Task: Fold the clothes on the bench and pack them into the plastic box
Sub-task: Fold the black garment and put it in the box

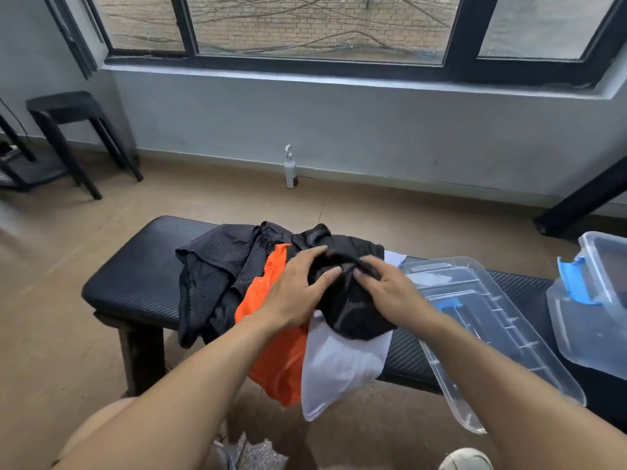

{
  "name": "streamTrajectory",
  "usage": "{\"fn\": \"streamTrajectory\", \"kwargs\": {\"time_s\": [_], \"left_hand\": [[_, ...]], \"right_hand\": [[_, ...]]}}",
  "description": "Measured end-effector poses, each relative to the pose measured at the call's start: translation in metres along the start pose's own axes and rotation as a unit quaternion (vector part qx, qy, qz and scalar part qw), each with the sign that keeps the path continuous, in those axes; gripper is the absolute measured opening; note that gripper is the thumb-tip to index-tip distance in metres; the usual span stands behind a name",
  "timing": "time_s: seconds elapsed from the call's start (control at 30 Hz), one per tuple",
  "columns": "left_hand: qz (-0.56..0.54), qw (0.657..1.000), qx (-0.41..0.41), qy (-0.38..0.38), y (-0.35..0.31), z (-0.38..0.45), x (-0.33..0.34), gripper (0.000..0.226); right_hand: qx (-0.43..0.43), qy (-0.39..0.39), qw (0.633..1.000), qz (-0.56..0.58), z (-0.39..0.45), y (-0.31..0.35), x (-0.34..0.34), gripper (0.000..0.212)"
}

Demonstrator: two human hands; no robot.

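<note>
A heap of clothes lies on the black padded bench (135, 279). On top, a black mesh garment (349, 307) is bunched between my hands. My left hand (298, 290) grips its left side, fingers curled over the fabric. My right hand (386, 290) pinches its upper right edge. Under it lie a white garment (339, 364) and an orange one (271, 361), both hanging over the bench's near edge. A larger black garment (217, 273) sprawls to the left. The clear plastic box (590, 320) with blue clasps stands at the right end.
The box's clear lid (481, 320) lies on the bench just right of my right hand, overhanging the front edge. A white bottle (291, 169) stands on the floor by the far wall. A black stool (68, 130) is at far left. My shoe (464, 459) shows below.
</note>
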State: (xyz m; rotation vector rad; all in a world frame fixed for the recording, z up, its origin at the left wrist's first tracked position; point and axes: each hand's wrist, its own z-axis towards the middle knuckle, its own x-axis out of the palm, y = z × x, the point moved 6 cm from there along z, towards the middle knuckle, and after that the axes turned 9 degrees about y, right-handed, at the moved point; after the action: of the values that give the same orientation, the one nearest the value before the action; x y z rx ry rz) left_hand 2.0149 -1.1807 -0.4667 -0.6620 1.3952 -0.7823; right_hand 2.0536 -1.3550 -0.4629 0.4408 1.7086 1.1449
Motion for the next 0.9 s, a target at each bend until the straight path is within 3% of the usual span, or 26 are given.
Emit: {"fn": "streamTrajectory", "kwargs": {"time_s": [0.13, 0.2, 0.27, 0.33, 0.43, 0.5, 0.57, 0.63, 0.67, 0.73, 0.83, 0.9], "left_hand": [[0.030, 0.999, 0.041, -0.009, -0.002, 0.001, -0.007, 0.086], [0.049, 0.995, 0.068, -0.056, -0.004, 0.000, -0.010, 0.061], [0.000, 0.990, 0.089, -0.109, -0.013, -0.006, -0.017, 0.033], [-0.069, 0.980, 0.094, -0.162, -0.030, -0.013, -0.028, 0.021], [-0.188, 0.952, 0.128, -0.205, -0.067, -0.026, -0.050, 0.016], [-0.260, 0.936, 0.108, -0.213, -0.080, -0.029, -0.061, 0.022], [-0.323, 0.925, 0.039, -0.196, -0.070, -0.022, -0.060, 0.026], [-0.335, 0.925, -0.030, -0.175, -0.051, -0.015, -0.052, 0.029], [-0.321, 0.929, -0.063, -0.172, -0.043, -0.013, -0.049, 0.025], [-0.305, 0.932, -0.098, -0.171, -0.033, -0.012, -0.045, 0.024], [-0.302, 0.937, -0.086, -0.155, -0.036, -0.009, -0.044, 0.021], [-0.302, 0.942, -0.066, -0.132, -0.042, -0.008, -0.043, 0.016]], "right_hand": [[-0.074, -0.125, 0.971, 0.188, -0.019, 0.024, -0.036, 0.017], [-0.110, -0.128, 0.946, 0.277, -0.030, 0.042, -0.045, 0.026], [-0.124, -0.133, 0.926, 0.331, -0.039, 0.053, -0.052, 0.029], [-0.125, -0.145, 0.903, 0.385, -0.047, 0.059, -0.060, 0.031], [-0.124, -0.126, 0.868, 0.464, -0.056, 0.068, -0.072, 0.028], [-0.109, -0.093, 0.869, 0.474, -0.054, 0.068, -0.077, 0.026], [-0.039, -0.086, 0.908, 0.409, -0.045, 0.050, -0.075, 0.017], [0.077, -0.119, 0.971, 0.194, -0.038, 0.016, -0.076, 0.023], [0.114, -0.127, 0.982, 0.077, -0.037, 0.005, -0.075, 0.034], [0.111, -0.108, 0.987, -0.030, -0.034, 0.001, -0.066, 0.050], [0.035, -0.043, 0.998, -0.015, -0.032, 0.017, -0.045, 0.075], [-0.007, -0.009, 0.998, -0.065, -0.032, 0.028, -0.033, 0.084]]}}
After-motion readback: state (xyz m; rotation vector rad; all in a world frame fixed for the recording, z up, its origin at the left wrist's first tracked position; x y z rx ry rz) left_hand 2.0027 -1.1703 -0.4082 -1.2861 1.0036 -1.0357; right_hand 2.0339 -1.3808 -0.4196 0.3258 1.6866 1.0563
